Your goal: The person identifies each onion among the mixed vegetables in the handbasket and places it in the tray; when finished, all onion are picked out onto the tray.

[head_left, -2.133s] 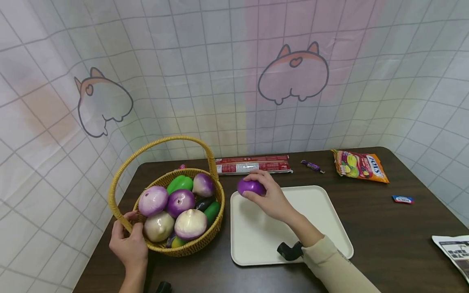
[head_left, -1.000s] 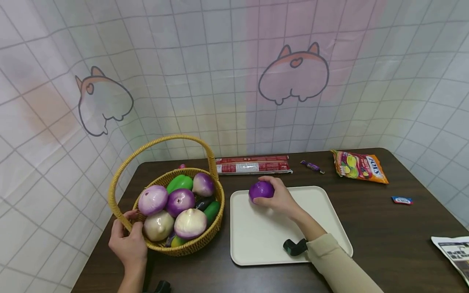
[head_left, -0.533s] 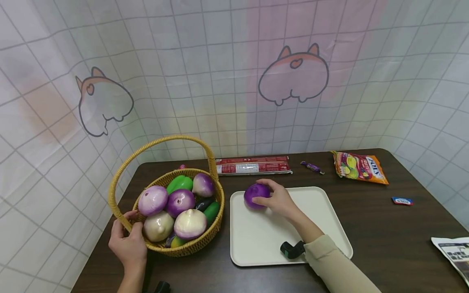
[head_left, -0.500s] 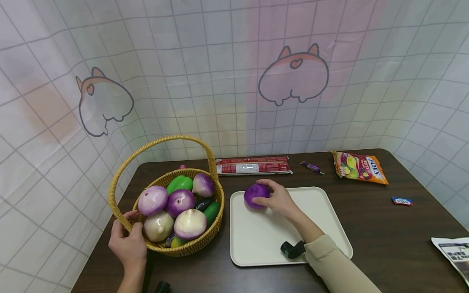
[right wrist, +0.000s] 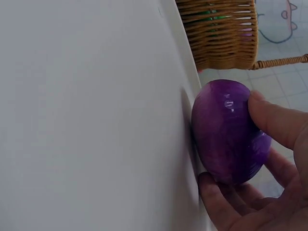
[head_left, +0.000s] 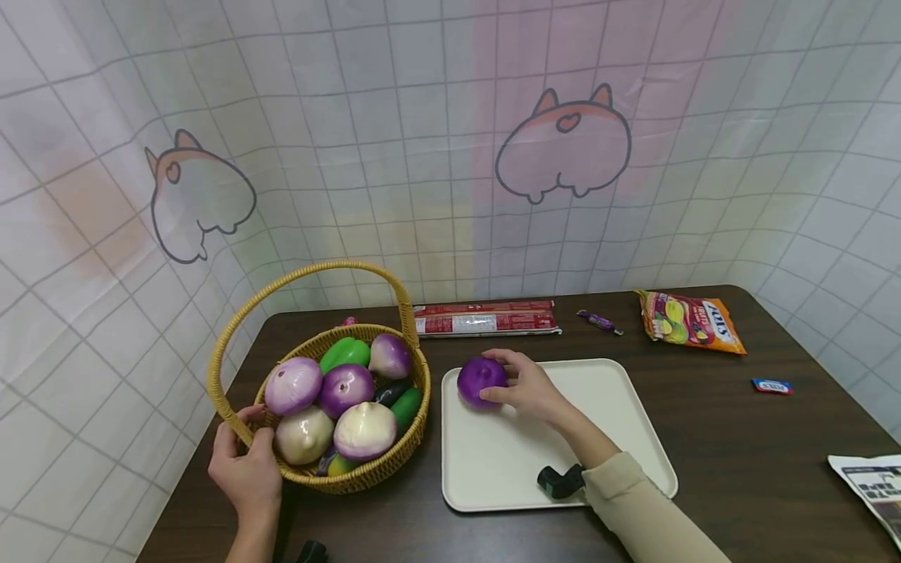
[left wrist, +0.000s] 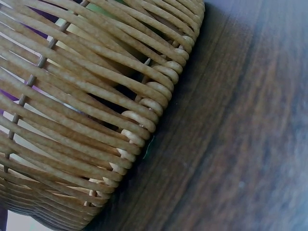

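In the head view my right hand (head_left: 529,389) holds a shiny purple onion (head_left: 473,383) at the far left corner of a white tray (head_left: 493,461). The right wrist view shows the thumb (right wrist: 279,118) on one side of the onion and curled fingers on the other, the onion close against the tray surface. My left hand (head_left: 246,473) grips the rim of a yellow wicker basket (head_left: 383,471) beside the foot of its tall handle. Inside lie purple and whitish onions, a green pepper (head_left: 345,354), a cucumber (head_left: 407,410) and a dark eggplant (head_left: 391,391).
Behind the tray lies a long red packet (head_left: 486,318), with a purple wrapped candy (head_left: 600,321) to its right. Farther right are a colourful candy bag (head_left: 690,321), a small blue wrapped candy (head_left: 772,385) and a printed sheet (head_left: 873,485) at the table edge.
The purple onion first went right and down onto the tray, then slid left with my right hand to the far left corner. The left hand and basket stay put.
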Tool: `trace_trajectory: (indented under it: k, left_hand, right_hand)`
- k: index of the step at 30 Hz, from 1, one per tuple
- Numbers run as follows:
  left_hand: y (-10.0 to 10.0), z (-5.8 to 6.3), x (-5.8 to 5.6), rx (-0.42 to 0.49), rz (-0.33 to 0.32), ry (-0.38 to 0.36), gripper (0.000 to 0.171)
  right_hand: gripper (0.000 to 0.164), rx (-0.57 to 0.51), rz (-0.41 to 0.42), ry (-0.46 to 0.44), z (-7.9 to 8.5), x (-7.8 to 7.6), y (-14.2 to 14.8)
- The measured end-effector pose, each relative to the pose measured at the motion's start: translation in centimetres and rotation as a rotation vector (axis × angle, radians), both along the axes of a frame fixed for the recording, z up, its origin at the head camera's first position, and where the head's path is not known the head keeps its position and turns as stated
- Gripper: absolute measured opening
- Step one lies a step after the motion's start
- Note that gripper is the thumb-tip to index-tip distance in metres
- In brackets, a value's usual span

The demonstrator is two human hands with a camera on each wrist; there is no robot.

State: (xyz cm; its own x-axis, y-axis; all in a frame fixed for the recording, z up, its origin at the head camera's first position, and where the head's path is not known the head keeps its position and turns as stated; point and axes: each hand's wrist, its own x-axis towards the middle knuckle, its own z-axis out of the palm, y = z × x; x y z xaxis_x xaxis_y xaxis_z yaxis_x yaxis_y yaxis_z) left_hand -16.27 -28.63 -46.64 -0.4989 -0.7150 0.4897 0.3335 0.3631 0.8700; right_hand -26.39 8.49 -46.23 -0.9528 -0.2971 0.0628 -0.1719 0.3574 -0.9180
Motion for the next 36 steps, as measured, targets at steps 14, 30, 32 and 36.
trace_trajectory:
  k: [14, 30, 32, 36]
  left_hand:
    - [-0.16, -0.06, 0.32, 0.002, 0.016, -0.008, 0.029]
    - [0.13, 0.28, 0.26, -0.004, 0.012, -0.005, 0.028]
    - [0.18, 0.31, 0.25, -0.002, 0.013, -0.006, 0.029]
    - [0.26, 0.29, 0.14, 0.001, 0.014, -0.004, 0.029]
  right_hand:
    - [0.060, 0.015, 0.050, -0.009, -0.36, 0.70, -0.93]
    - [0.064, 0.021, 0.111, -0.006, -0.42, 0.60, -0.89]
    - [0.064, 0.025, 0.112, -0.005, -0.37, 0.63, -0.89]
    - [0.067, 0.034, 0.104, -0.003, -0.30, 0.69, -0.80]
